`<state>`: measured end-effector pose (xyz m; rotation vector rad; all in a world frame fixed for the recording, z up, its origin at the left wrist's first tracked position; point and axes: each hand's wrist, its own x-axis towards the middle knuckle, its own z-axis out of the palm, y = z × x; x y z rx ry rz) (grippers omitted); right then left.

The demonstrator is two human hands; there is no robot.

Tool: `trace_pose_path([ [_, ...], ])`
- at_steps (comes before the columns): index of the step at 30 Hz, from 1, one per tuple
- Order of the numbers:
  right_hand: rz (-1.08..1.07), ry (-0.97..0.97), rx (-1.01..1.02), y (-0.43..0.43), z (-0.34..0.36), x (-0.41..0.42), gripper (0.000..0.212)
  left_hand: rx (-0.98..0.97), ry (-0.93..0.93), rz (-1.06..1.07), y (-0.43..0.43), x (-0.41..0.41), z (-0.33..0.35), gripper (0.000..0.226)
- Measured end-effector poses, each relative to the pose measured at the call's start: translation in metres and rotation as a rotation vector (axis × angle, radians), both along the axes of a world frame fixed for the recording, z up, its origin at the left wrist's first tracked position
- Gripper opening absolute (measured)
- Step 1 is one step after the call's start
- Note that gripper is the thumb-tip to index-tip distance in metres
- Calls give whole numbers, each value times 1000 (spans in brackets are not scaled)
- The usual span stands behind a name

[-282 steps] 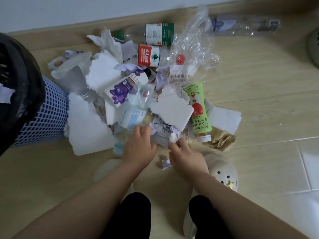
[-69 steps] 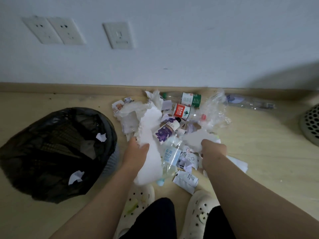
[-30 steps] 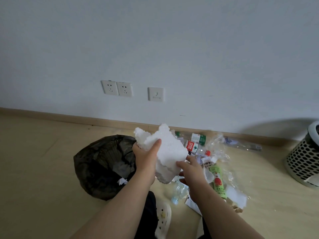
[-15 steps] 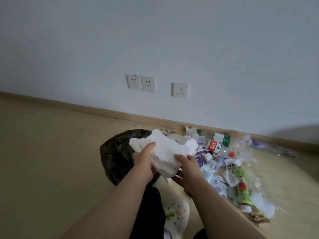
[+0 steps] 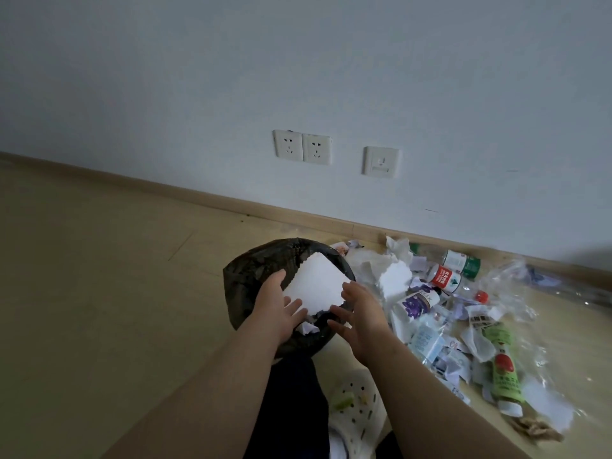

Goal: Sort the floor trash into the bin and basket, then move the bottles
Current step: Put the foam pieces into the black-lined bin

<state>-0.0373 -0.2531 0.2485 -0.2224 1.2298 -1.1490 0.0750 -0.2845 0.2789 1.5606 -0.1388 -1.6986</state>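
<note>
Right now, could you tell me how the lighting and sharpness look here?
Head view: dim, flat light, bluish on the wall; the skirting board bows from wide-angle distortion; the foam sheet over the bin is the brightest patch; glints on the clear plastic wrap; lower-right edge smears soft.

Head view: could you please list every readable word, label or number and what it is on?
"LUX", faint: white bottle with purple label.
Red-label bottle: white characters, too small to read.
Green-white bottle: label blurred.
Green bottle: print blurred.
Paper scraps: print too small.
</note>
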Motion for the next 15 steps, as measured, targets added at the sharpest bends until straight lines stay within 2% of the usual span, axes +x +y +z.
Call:
trace_pose_path([
  [9,-30,77,63,7,1,-18,37,-32,-95,-132,1,-21,-9,35],
  [15,-84,146,94,21,8,-52,14,-9,-92,-222,8,-60,-14,13],
])
